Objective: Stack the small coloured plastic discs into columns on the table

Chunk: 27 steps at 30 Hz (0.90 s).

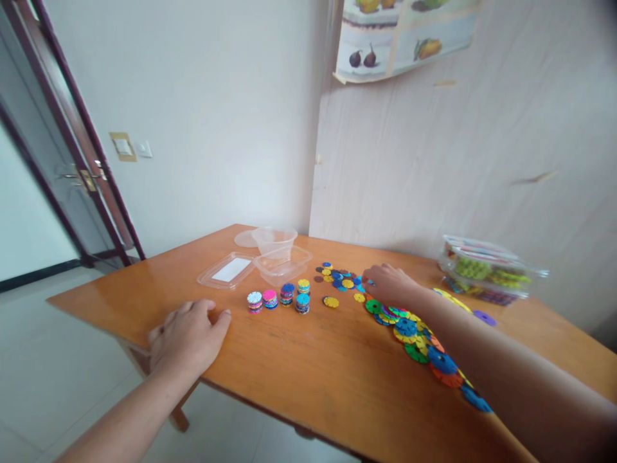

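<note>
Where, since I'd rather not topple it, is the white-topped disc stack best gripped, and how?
Probably low around the white-topped disc stack, pinched front to back, coming from the left. It is a short upright pile of layered discs, so a low grip should carry them all. The pink-topped stack crowds its right side; the left hand is on the open side.

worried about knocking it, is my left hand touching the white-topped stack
Apart: the head view shows tabletop between the left hand and the white-topped stack.
</note>
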Motion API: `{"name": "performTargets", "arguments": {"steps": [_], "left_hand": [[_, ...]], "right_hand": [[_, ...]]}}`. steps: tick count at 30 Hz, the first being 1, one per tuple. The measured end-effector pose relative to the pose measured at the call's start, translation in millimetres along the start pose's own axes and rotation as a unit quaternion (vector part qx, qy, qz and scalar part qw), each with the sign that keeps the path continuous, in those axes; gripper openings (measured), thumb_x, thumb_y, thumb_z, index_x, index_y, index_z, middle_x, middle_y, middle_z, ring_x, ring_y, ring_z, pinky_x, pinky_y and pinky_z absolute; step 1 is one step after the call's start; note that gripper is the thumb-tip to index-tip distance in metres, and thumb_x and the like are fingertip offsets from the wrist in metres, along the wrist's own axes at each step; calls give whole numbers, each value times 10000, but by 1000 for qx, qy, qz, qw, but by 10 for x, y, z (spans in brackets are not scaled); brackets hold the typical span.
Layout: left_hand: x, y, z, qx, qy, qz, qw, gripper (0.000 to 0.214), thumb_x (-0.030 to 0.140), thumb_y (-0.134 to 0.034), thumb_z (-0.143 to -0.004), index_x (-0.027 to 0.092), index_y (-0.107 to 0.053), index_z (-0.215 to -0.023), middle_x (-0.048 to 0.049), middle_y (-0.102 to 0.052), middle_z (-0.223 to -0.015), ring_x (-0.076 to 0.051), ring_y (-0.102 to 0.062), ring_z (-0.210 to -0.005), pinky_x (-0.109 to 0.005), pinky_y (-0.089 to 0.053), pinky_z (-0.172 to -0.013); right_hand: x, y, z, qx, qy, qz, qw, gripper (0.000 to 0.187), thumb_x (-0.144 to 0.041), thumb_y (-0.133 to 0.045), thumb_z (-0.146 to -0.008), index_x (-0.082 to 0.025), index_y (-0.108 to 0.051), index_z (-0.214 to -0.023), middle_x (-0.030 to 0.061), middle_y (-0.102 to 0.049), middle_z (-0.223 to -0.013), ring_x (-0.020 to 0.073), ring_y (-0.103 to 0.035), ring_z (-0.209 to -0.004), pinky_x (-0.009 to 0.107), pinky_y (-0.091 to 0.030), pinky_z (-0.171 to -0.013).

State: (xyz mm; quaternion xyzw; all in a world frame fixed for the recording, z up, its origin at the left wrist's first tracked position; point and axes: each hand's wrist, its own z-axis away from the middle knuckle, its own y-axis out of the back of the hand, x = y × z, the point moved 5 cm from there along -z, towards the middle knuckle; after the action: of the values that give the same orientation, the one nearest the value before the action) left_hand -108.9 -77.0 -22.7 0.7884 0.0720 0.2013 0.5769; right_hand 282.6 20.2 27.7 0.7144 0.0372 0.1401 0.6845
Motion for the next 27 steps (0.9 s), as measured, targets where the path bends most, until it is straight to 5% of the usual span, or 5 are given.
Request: {"name": "performTargets", "arguments": {"steps": [8,27], "left_hand": [[9,29,8,-9,-5,3,1000,521,575,-325,-880,231,-625,-1129,-143,-631,-1234,-374,-550,-1161,-577,-417,-934],[-7,17,-18,-8,-5,1,1000,545,578,-319,-874,223,-626,-1150,-162,-625,-1260,-385,-541,-1185,-574,-410,-940]], "right_hand": [[55,-388,113,-19,-32,9,999,435,-352,-313,-1006,-206,-645,-1245,146,-650,-1322,312,-600,-1200,471,-407,-996],[521,-496,307,1,-74,39,996,428,-328,-313,-1015,-194,-696,-1151,163,-689,-1246,312,-626,-1161,464,-412,-964]]}}
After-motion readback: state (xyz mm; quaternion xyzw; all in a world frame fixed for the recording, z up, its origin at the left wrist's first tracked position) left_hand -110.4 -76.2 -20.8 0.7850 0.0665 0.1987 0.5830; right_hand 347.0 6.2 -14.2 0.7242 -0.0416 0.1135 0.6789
